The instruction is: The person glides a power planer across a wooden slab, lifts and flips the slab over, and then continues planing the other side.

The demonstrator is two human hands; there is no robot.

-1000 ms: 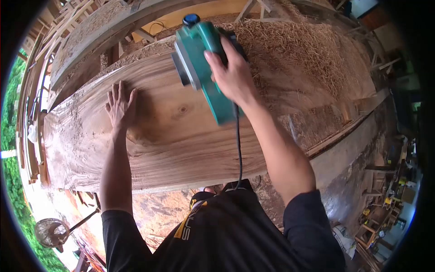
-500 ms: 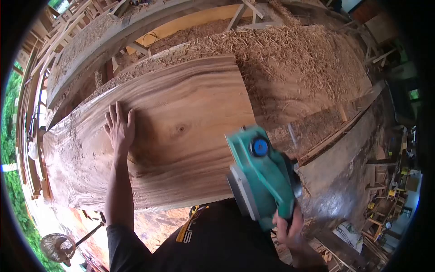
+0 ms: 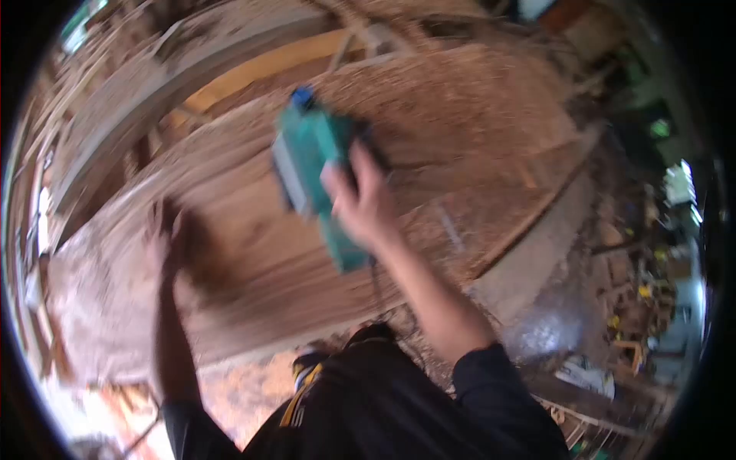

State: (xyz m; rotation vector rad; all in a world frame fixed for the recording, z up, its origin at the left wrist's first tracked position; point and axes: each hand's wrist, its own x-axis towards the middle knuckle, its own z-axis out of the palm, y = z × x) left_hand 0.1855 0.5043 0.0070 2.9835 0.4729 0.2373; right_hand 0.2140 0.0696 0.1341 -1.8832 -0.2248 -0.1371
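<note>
Back over the wooden slab [image 3: 253, 268] swings our green electric planer [image 3: 314, 169]. Half a second ago it hung off the slab's near edge by our waist; now it rides above the slab's middle, toward its far side. Our right hand [image 3: 360, 203] has the handle, fingers [image 3: 337, 180] wrapped tight around it. Our left hand [image 3: 165, 238] stays on the slab's left part, but blur hides whether its fingers lie flat or curled. Shavings [image 3: 475, 107] heap over the slab's far right end. We judge three risks from here. The swing is fast, so a planer landing tilted could gouge the smoothed face or kick back. Our left hand rests on the same surface, near the tool's path. The cord, which we cannot make out clearly, could snag on the slab's near edge.
</note>
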